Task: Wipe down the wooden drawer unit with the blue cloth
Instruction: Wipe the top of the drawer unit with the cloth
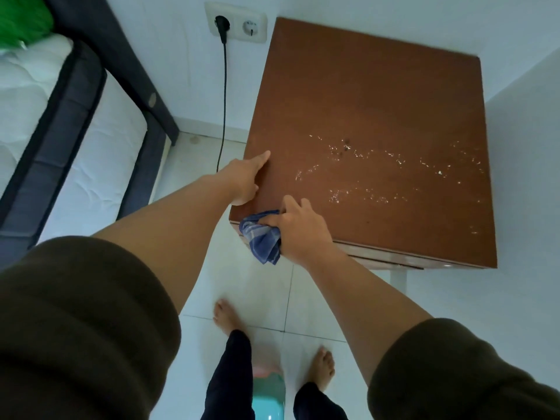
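Note:
The wooden drawer unit (372,101) stands in the corner, seen from above, its brown top speckled with white flecks across the near half. My right hand (298,230) is at the front left corner of the top, shut on the blue checked cloth (260,236), which hangs bunched over the front edge. My left hand (247,180) lies along the unit's left edge with the thumb on top and the fingers down the side, holding nothing else.
A bed with a white mattress (60,131) and dark frame is at the left. A black cable (225,95) runs down from a wall socket (236,25) beside the unit. My bare feet stand on white tiles; a turquoise object (269,398) sits between them.

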`<state>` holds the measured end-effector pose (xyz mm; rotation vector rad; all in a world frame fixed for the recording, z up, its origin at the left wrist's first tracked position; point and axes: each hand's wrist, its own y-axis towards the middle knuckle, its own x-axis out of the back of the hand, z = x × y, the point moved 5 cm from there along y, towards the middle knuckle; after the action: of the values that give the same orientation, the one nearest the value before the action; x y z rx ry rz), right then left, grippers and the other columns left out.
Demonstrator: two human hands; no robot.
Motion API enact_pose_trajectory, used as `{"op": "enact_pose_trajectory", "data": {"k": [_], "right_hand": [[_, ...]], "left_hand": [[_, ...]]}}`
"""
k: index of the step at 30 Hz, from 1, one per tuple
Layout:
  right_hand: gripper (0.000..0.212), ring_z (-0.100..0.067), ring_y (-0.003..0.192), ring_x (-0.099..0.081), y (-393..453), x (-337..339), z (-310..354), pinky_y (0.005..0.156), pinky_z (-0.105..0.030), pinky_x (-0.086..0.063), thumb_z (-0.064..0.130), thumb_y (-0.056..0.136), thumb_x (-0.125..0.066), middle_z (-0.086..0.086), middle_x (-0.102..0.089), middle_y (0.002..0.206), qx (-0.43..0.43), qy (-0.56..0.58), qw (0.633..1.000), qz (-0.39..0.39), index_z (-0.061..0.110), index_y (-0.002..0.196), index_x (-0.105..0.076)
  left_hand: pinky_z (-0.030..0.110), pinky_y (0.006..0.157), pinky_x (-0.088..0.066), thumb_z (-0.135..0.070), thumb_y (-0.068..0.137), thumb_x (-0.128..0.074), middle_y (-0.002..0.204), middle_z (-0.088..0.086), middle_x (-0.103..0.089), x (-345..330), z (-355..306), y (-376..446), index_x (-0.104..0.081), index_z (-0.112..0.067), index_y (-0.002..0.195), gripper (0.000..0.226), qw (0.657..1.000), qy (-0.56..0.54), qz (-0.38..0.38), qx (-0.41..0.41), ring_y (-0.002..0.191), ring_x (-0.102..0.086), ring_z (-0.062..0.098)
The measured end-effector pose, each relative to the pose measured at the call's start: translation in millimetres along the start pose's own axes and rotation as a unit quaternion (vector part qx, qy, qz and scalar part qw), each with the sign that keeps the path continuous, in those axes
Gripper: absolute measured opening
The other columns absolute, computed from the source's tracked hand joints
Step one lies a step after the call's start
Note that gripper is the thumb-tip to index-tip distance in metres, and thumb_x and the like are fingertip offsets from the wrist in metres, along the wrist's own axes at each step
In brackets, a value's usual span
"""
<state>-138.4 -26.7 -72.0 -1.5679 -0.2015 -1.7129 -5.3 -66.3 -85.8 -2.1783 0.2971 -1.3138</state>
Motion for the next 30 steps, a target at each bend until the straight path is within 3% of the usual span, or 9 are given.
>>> {"op": "enact_pose_trajectory", "data": {"k": [5,8,12,16,22,30], "right_hand": [[0.032,-0.027,0.103,-0.042,-17.0,0.3,-13.5,0.073,-0.031,-0.038,0.028,0.097,-0.048,-0.002,-0.041,0.111,0.023,0.005,0.999,0.027,0.042,0.126,-0.054],[0.034,-0.026,0.099,-0.043,-8.3,27.2,-36.9,0.08,-0.031,-0.041,0.029,0.096,-0.05,0.0,-0.035,0.099,-0.003,0.03,1.0,-0.007,0.043,0.127,-0.054],[0.034,-0.03,0.107,-0.044,18.4,71.1,-74.6,0.083,-0.033,-0.04,0.026,0.095,-0.05,-0.005,-0.046,0.114,-0.06,0.04,0.995,-0.063,0.041,0.126,-0.056],[0.041,-0.032,0.106,-0.045,56.9,97.8,-99.9,0.083,-0.036,-0.041,0.019,0.096,-0.049,-0.006,-0.048,0.114,-0.103,0.05,0.986,-0.12,0.041,0.129,-0.055],[0.042,-0.033,0.111,-0.045,107.7,109.8,-122.2,0.089,-0.037,-0.043,0.02,0.096,-0.045,-0.008,-0.047,0.12,-0.164,0.059,0.975,-0.134,0.041,0.132,-0.051],[0.048,-0.034,0.118,-0.04,140.6,85.1,-129.1,0.089,-0.038,-0.042,0.015,0.097,-0.045,-0.008,-0.042,0.127,-0.222,0.047,0.971,-0.07,0.043,0.136,-0.046]], "left_hand": [[0.037,0.104,-0.036,-0.011,0.096,-0.045,0.148,0.018,-0.031,-3.3,-12.1,-8.2,-0.006,-0.028,0.151,0.07,0.999,0.035,-0.025,0.014,0.13,-0.04,0.034],[0.036,0.108,-0.033,-0.006,0.094,-0.046,0.152,0.013,-0.029,1.9,-19.0,-1.4,-0.009,-0.022,0.151,0.07,0.997,0.058,-0.056,0.012,0.135,-0.035,0.032],[0.034,0.116,-0.019,-0.002,0.092,-0.05,0.158,0.005,-0.014,8.8,-27.9,23.9,-0.01,-0.015,0.151,0.073,0.994,0.077,-0.077,-0.014,0.144,-0.018,0.025],[0.042,0.118,-0.018,-0.01,0.088,-0.061,0.16,0.004,0.005,10.7,-30.9,55.0,-0.003,-0.017,0.151,0.086,0.993,0.11,-0.05,-0.012,0.147,-0.002,0.024],[0.047,0.115,-0.024,-0.021,0.073,-0.079,0.158,0.003,0.013,27.1,-34.7,79.9,0.006,-0.02,0.151,0.115,0.987,0.159,0.004,-0.029,0.147,0.003,0.024],[0.045,0.115,-0.022,-0.021,0.073,-0.079,0.158,0.001,0.015,25.6,-28.6,85.9,0.007,-0.023,0.15,0.115,0.989,0.143,0.022,-0.039,0.147,0.006,0.021]]}}
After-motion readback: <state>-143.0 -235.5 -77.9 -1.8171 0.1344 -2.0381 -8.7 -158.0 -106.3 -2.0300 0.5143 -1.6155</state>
